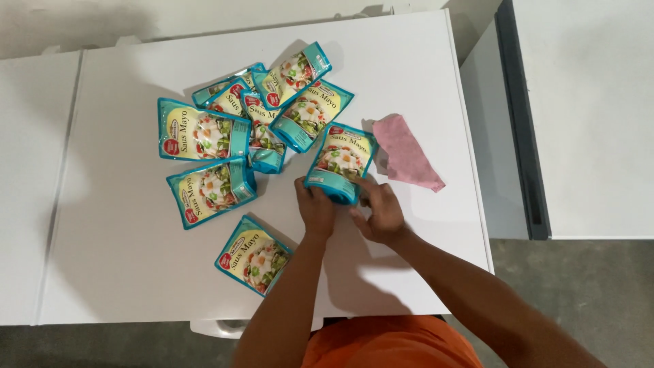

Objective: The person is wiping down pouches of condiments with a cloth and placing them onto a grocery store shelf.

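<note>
Both hands, the left hand [315,208] and right hand [379,215], pinch the bottom edge of a teal sauce pouch [339,162] with their fingers, steadying it flat on the white desk [122,245] beside a pink cloth [405,153].

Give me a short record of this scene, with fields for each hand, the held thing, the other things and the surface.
left hand: grips the lower left of the held pouch
right hand: at its lower right edge
held pouch: teal sauce pouch, food picture on front
other pouches: a loose overlapping group, about seven
single pouch: lies apart, near the left forearm
pink cloth: crumpled, right of the held pouch
table: white
</note>
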